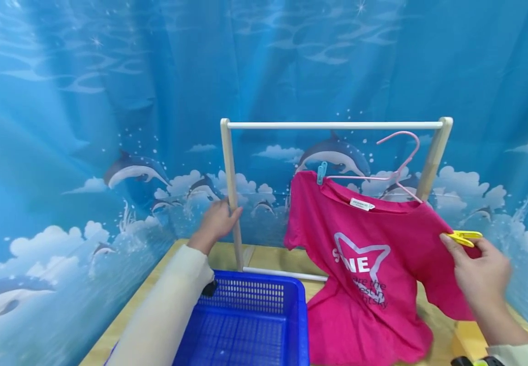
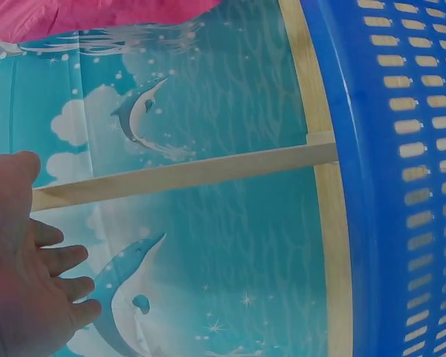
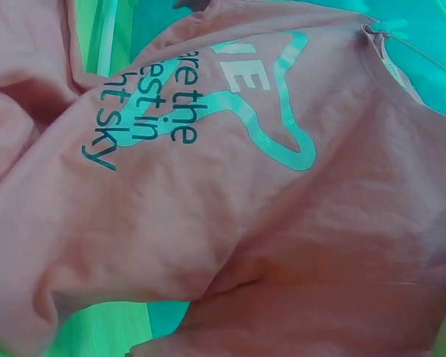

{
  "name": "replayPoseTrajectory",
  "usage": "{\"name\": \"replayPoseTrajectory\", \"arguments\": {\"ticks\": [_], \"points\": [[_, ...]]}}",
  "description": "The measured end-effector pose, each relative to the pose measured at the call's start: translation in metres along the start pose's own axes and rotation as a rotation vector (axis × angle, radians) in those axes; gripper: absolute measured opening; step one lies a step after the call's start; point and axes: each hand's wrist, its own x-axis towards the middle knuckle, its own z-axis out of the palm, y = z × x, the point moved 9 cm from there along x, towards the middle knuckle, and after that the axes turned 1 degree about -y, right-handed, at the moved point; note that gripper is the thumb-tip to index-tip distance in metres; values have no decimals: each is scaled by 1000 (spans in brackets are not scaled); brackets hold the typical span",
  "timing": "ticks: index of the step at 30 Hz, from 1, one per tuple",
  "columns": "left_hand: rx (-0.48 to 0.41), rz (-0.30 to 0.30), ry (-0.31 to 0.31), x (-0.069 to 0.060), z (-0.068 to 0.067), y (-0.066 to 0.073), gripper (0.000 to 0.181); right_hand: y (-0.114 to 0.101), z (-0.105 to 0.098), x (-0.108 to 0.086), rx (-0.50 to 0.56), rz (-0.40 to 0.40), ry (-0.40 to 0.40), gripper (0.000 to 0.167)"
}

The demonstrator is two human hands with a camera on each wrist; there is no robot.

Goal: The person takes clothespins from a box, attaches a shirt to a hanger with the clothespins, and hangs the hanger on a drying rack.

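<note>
A pink T-shirt point(image 1: 360, 254) with a white star print hangs over the table, a pink hanger point(image 1: 398, 173) at its neck. A blue clothespin point(image 1: 321, 173) sits at its left shoulder by the hanger. At the shirt's right shoulder, my right hand point(image 1: 483, 274) pinches a yellow clothespin point(image 1: 465, 237). The hanger's hook stands just below the white rail point(image 1: 332, 125) of a clothes rack. My left hand point(image 1: 218, 221) is at the rack's left post point(image 1: 229, 168), thumb to one side and loosely extended fingers to the other. The shirt point(image 3: 171, 223) fills most of the right wrist view.
A blue plastic basket point(image 1: 302, 305) with slotted walls stands on the wooden table point(image 1: 126, 310), in front of the rack's left side. Part of a yellow container point(image 1: 467, 335) shows at the lower right. Behind the rack hangs a blue curtain point(image 1: 190, 76) printed with dolphins.
</note>
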Motion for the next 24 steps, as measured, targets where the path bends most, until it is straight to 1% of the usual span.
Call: {"name": "replayPoseTrajectory", "arguments": {"ticks": [3,6,12,15,18,20,24], "points": [[-11,12,0,3,3,2,43,0,1,0,-10,-4,4,62],[1,17,0,6,6,2,43,-1,2,0,-13,1,2,63],[48,-28,-12,7,7,-6,44,-1,0,1,22,22,26,63],[85,-28,-24,7,8,-7,45,-3,-3,3,64,27,50,63],[105,-30,-40,7,9,-6,46,-4,-4,3,77,37,52,63],[113,-45,-49,6,9,-6,47,-6,-4,3,63,35,58,63],[120,-85,-57,5,12,-4,48,-10,-2,1,31,5,73,60]]}}
